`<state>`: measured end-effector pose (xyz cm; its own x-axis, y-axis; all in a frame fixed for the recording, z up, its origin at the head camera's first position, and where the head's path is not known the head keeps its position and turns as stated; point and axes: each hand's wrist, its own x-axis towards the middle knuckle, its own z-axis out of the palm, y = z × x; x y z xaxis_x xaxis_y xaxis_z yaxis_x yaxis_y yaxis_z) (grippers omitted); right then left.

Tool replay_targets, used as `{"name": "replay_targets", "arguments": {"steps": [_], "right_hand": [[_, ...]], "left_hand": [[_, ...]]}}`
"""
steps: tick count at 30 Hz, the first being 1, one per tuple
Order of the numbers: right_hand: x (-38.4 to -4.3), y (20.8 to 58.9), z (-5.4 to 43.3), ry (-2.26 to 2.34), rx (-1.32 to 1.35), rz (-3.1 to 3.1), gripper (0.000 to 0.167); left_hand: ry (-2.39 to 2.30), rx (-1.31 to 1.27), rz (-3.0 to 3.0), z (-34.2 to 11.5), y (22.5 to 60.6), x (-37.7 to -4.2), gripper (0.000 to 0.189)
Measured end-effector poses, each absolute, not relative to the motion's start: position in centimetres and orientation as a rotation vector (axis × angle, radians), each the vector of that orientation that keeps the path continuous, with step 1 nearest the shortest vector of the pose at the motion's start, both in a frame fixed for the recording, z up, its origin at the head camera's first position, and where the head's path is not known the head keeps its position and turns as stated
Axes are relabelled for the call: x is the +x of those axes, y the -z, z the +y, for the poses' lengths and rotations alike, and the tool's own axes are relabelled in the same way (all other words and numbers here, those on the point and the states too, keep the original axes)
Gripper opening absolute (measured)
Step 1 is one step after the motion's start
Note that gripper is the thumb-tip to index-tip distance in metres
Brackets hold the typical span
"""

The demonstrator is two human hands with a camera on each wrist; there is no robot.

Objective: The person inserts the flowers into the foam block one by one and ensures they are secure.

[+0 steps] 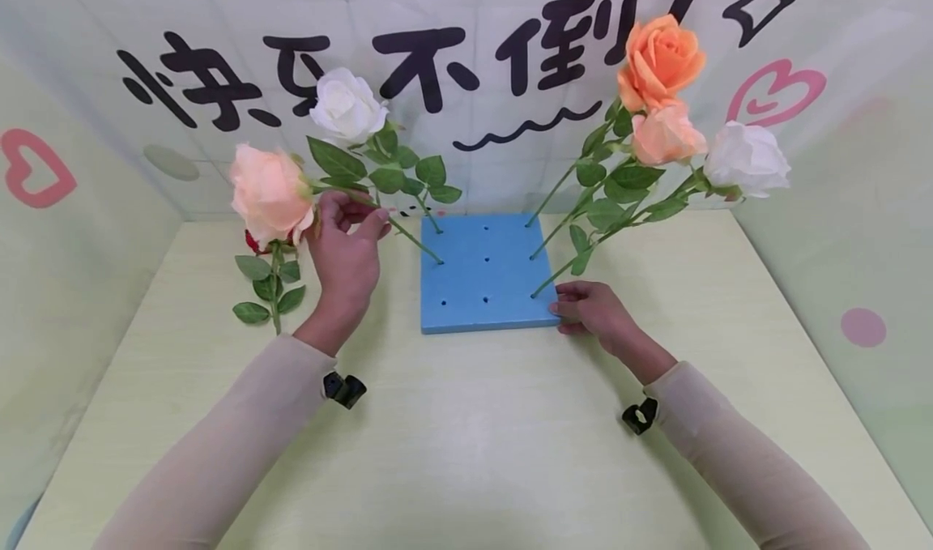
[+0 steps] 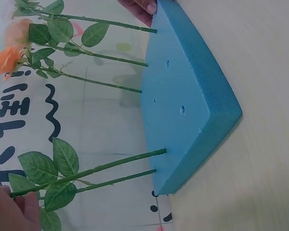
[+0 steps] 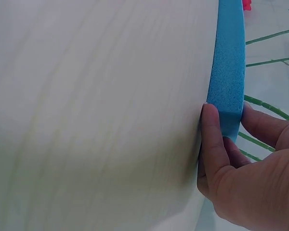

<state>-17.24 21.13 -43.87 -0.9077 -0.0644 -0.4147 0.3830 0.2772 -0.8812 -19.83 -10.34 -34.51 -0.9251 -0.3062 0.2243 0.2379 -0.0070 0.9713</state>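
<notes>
My left hand point(image 1: 346, 250) pinches the green stem of a pale pink rose point(image 1: 266, 193), which leans left. That stem point(image 2: 111, 165) ends in the middle hole on the left side of a blue foam board point(image 1: 466, 283). Behind it, a white rose point(image 1: 346, 104) stands in the back left hole. My right hand point(image 1: 594, 315) grips the board's front right corner; in the right wrist view the thumb is on the top face and fingers lie under the edge. An orange rose point(image 1: 663, 60), a peach rose point(image 1: 666, 134) and another white rose point(image 1: 747, 161) tilt rightward from the right-hand holes.
Beside my left forearm a leafy stem point(image 1: 270, 289) lies on the pale table point(image 1: 474, 437), with red petals point(image 1: 252, 242) partly hidden by the pink bloom. Several bare holes show in the board's middle column and front left. A printed white backdrop point(image 1: 496, 169) rises behind.
</notes>
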Motion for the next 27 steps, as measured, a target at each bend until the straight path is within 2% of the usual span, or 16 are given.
{"name": "replay_targets", "arguments": {"steps": [27], "right_hand": [[-17.4,44.2,21.3,1.668,0.304,2.181,0.048]], "left_hand": [[1.691,-0.056,-2.149,-8.9,35.6,-21.3,0.019]]}}
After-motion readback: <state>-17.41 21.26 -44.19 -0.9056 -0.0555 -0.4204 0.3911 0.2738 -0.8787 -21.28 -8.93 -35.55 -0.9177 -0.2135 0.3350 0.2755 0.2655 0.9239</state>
